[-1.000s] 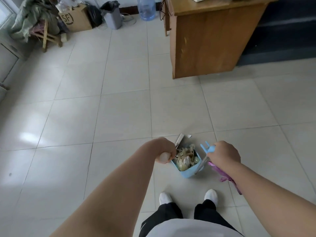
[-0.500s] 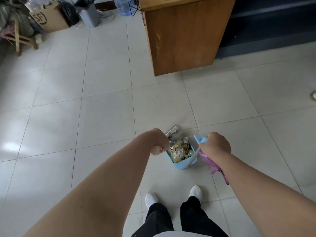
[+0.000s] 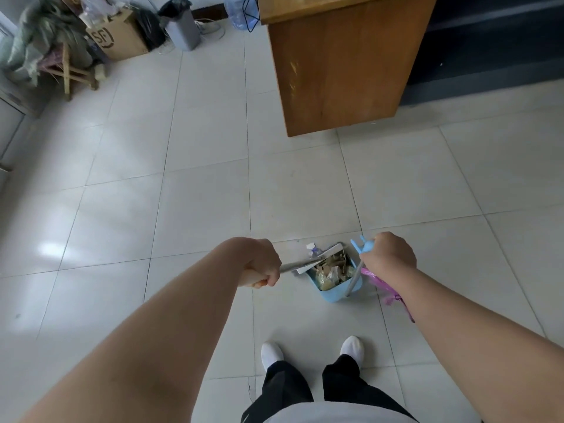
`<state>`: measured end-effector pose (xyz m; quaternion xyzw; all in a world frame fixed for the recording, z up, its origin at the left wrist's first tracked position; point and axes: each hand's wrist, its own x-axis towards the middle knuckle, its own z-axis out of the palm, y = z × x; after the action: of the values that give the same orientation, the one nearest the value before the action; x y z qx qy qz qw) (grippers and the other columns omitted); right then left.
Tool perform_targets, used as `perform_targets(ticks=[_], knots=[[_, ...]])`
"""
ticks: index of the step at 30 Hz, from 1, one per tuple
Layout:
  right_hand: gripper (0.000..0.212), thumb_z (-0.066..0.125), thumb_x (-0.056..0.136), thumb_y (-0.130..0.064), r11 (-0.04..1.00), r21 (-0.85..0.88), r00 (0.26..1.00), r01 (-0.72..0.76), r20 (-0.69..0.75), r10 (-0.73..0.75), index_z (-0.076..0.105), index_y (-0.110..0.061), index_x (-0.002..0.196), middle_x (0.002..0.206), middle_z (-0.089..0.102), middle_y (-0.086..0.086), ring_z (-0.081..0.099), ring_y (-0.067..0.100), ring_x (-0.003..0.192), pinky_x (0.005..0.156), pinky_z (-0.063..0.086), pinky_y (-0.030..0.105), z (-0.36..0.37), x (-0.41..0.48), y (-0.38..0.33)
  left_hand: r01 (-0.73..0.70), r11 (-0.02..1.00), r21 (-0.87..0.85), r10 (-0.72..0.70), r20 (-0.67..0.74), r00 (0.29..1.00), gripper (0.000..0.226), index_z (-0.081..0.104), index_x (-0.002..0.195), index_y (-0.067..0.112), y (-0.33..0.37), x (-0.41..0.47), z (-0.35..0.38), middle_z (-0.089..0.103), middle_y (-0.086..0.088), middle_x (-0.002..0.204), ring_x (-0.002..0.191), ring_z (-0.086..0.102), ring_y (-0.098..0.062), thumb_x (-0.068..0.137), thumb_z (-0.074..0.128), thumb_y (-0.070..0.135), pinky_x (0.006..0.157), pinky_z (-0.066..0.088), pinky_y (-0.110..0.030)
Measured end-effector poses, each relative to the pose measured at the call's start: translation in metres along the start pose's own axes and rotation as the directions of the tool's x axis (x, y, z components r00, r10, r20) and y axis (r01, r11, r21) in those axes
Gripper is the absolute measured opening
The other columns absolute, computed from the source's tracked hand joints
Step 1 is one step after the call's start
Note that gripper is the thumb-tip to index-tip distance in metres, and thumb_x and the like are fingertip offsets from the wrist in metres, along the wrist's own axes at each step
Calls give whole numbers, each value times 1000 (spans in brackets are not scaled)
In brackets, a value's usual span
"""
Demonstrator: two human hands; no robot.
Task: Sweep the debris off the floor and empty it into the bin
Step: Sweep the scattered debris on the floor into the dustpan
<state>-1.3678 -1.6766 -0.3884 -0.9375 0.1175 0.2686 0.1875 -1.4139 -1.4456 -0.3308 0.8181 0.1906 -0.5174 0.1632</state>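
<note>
A light blue dustpan point(image 3: 335, 293) stands on the tiled floor just ahead of my feet, filled with paper scraps and wrappers point(image 3: 331, 271). My right hand point(image 3: 389, 254) grips the top of its long handle, with a purple plastic bag point(image 3: 387, 290) hanging below the wrist. My left hand point(image 3: 262, 265) grips the broom handle point(image 3: 297, 265), whose head point(image 3: 320, 257) lies at the dustpan's mouth. A few small scraps point(image 3: 312, 248) lie on the floor just beyond it. The grey bin point(image 3: 183, 27) with a black liner stands far off at the back.
A wooden desk point(image 3: 341, 62) stands ahead to the right, with dark steps behind it. Beside the bin are a cardboard box point(image 3: 117, 36), a black bag, a wooden stool point(image 3: 67, 70) under piled cloth and a water jug point(image 3: 238, 10). My white shoes point(image 3: 271, 354) are below.
My left hand has drawn leftward away from the dustpan, baring more of the broom handle. The view has swung, so the desk and corner clutter shifted in the frame.
</note>
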Motion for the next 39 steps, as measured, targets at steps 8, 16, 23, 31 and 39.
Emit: perform_targets(ticks=[8, 16, 23, 31, 39], knots=[[14, 68, 84, -14, 998, -50, 1000, 30, 6, -30, 63, -8, 96, 85, 63, 7, 57, 27, 75, 51, 35, 23, -3, -3, 2, -13, 998, -68, 16, 39, 999, 25, 64, 105, 6, -13, -21, -12, 57, -13, 73, 60, 53, -25, 81, 61, 7, 49, 43, -19], [15, 70, 84, -15, 994, -110, 1000, 18, 9, -17, 62, -9, 95, 86, 62, 6, 58, 26, 77, 59, 40, 26, -5, -3, 3, 56, 970, -237, -71, -56, 996, 4, 61, 86, 1, -12, -9, -21, 54, -11, 57, 43, 49, -19, 82, 60, 1, 42, 41, -19], [24, 75, 78, -15, 986, -164, 999, 15, 38, -8, 62, -15, 99, 95, 65, 5, 56, 26, 79, 64, 43, 26, -13, -2, 18, 75, 995, -65, -81, -94, 992, 11, 59, 65, 7, 9, 33, 13, 60, -1, 42, 42, 57, -17, 75, 62, 10, 58, 48, -23], [19, 73, 79, -15, 987, -156, 999, 35, 40, -29, 62, -12, 94, 83, 59, 3, 56, 26, 77, 63, 42, 26, -10, 0, 30, -10, 1000, 11, 9, 118, 993, 24, 70, 92, 0, 25, 25, 38, 64, -11, 65, 60, 59, -25, 72, 65, 11, 61, 50, -27], [11, 69, 83, -17, 990, -114, 996, 88, 11, -87, 60, -11, 84, 80, 62, 5, 59, 24, 73, 49, 34, 23, -2, -8, 14, -31, 999, -43, 35, 107, 994, 29, 50, 106, 16, -4, -10, 19, 56, -13, 69, 62, 51, -26, 82, 60, 3, 53, 44, -24]])
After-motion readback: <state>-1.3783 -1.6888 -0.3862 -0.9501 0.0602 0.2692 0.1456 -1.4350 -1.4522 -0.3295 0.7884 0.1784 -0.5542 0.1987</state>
